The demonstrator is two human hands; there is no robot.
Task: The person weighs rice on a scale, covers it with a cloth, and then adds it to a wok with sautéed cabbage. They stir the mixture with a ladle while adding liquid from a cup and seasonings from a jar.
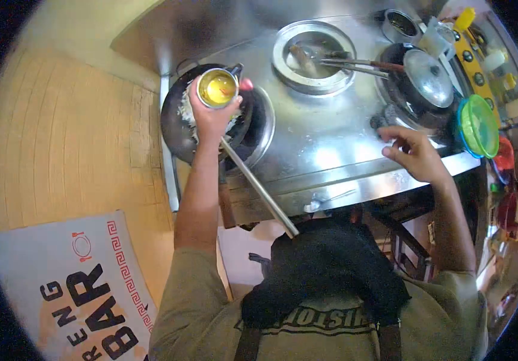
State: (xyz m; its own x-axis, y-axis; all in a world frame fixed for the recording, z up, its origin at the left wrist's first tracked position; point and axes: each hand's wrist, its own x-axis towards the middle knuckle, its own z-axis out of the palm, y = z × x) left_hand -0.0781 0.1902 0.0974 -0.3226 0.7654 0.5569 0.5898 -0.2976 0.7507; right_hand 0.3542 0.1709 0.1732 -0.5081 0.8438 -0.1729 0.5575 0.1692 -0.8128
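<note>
My left hand point(211, 120) grips a small metal cup point(199, 90) by its side, over a dark wok point(177, 135) at the left of the stove. Yellow liquid point(218, 89) with a reddish bit shows inside the cup. White pieces that look like rice point(185, 111) lie in the wok, partly hidden by the hand and cup. A long metal utensil handle point(262, 191) slants out of the wok towards me; its working end is hidden. Over the right of the steel counter, my right hand point(416, 155) is empty, fingers loosely bent and thumb apart.
A steel ring burner point(280, 66) stands at the back centre, with long-handled utensils point(355, 62) across it. At right are a lidded pan point(428, 81), a metal pot point(391, 35) and green and blue baskets point(480, 126). A wooden handle point(226, 204) overhangs the counter's front edge.
</note>
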